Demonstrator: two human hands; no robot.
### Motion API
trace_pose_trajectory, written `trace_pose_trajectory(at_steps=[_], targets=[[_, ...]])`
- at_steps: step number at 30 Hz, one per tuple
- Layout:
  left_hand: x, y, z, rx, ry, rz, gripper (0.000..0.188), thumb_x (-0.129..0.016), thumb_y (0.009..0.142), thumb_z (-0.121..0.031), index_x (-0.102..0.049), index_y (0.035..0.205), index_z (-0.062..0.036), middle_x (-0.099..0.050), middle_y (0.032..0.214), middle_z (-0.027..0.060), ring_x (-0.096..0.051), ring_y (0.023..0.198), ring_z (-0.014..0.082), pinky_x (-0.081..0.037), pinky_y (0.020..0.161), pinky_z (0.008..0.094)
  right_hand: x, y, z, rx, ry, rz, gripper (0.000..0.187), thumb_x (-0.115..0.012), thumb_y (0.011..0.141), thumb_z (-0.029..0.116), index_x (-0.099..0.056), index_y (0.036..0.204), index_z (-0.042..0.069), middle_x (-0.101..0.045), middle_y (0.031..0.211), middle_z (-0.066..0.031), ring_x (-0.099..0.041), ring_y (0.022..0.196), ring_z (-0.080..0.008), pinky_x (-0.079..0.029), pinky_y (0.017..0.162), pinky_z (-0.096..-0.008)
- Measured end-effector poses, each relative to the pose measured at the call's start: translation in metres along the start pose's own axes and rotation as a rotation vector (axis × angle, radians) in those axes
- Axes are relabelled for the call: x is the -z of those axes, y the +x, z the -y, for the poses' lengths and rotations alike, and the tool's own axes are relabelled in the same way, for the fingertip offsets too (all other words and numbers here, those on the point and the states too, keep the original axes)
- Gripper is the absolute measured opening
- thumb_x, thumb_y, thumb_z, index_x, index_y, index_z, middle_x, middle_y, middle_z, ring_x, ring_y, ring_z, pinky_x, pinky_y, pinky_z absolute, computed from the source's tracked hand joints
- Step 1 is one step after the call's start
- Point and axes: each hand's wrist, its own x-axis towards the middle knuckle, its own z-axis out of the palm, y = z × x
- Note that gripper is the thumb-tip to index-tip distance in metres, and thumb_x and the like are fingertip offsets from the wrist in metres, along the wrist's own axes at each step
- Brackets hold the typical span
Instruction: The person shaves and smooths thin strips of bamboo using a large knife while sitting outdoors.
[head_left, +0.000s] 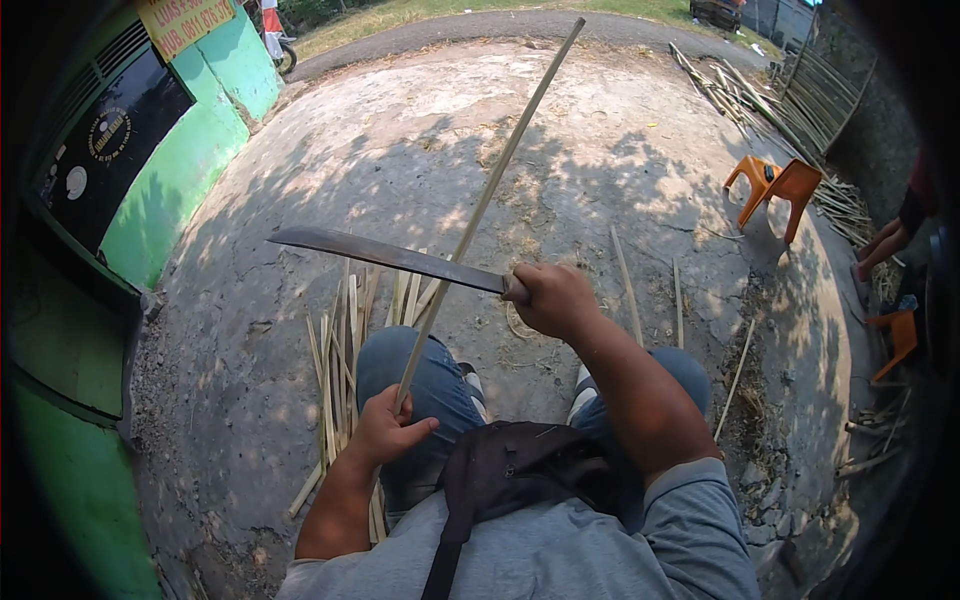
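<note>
A long, pale strip (505, 170) slants up and away from the person's left hand (385, 428), which is closed around its lower end with the thumb sticking out to the right. The right hand (557, 300) is wrapped around the handle of a machete (370, 250), its dark blade pointing left and crossing the strip above the left knee; whether the two touch is hard to tell. The hands are well apart.

Beside the left leg, a bundle of similar strips (335, 370) lies on the cracked concrete ground (240, 400), and a few loose sticks (626, 285) lie ahead of and beside the right knee. A black bag (520, 460) sits across the person's lap, over blue jeans (400, 360).

Farther out, an orange chair (797, 187) stands to the right, near a heap of poles (715, 95). Another person's legs (885, 245) show at the right edge, and a green wall (165, 210) rises on the left.
</note>
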Motion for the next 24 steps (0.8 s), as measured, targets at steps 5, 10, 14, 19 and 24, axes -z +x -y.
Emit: trace_pose_trajectory(at_steps=[5, 10, 14, 19, 24], targets=[[-0.001, -0.001, -0.003, 0.035, -0.015, -0.011, 0.047, -0.093, 0.08, -0.016, -0.047, 0.085, -0.0139, -0.039, 0.072, -0.0084, -0.035, 0.065, 0.0045, -0.03, 0.057, 0.0259, -0.004, -0.002, 0.019, 0.143, -0.091, 0.13, 0.019, -0.073, 0.088, 0.028, -0.064, 0.084, 0.012, -0.067, 0.074, -0.011, -0.069, 0.07, -0.038, -0.054, 0.065, -0.0515], [-0.001, -0.003, -0.007, 0.031, 0.016, -0.019, 0.038, -0.086, 0.081, -0.011, -0.048, 0.085, -0.0119, -0.041, 0.07, -0.0076, -0.036, 0.064, 0.0046, -0.033, 0.057, 0.0261, 0.011, 0.008, 0.001, 0.128, -0.175, 0.068, 0.021, -0.072, 0.09, 0.032, -0.068, 0.084, 0.012, -0.07, 0.074, -0.0122, -0.072, 0.072, -0.0369, -0.056, 0.067, -0.0496], [-0.002, -0.002, -0.006, 0.056, -0.04, -0.01, 0.032, -0.08, 0.082, -0.008, -0.049, 0.086, -0.0101, -0.042, 0.07, -0.0066, -0.037, 0.064, 0.0043, -0.034, 0.057, 0.0259, 0.008, 0.006, -0.012, -0.045, -0.071, 0.034, 0.02, -0.071, 0.092, 0.032, -0.07, 0.087, 0.012, -0.07, 0.076, -0.015, -0.071, 0.076, -0.0409, -0.056, 0.068, -0.0529], [-0.001, -0.001, 0.0, 0.036, -0.009, -0.019, 0.032, -0.081, 0.082, -0.009, -0.049, 0.086, -0.0096, -0.043, 0.07, -0.0067, -0.038, 0.064, 0.0043, -0.035, 0.057, 0.0261, 0.005, 0.002, 0.004, 0.022, -0.002, 0.045, 0.02, -0.071, 0.091, 0.031, -0.068, 0.085, 0.012, -0.07, 0.076, -0.0152, -0.071, 0.075, -0.0406, -0.055, 0.066, -0.0533], [-0.001, -0.002, -0.005, 0.068, -0.012, -0.022, 0.029, -0.079, 0.082, -0.009, -0.05, 0.086, -0.0093, -0.043, 0.068, -0.0064, -0.039, 0.064, 0.0046, -0.035, 0.057, 0.0266, 0.004, 0.007, 0.004, 0.171, -0.084, 0.077, 0.024, -0.071, 0.093, 0.032, -0.065, 0.083, 0.012, -0.069, 0.074, -0.0153, -0.07, 0.073, -0.0409, -0.054, 0.065, -0.0546]])
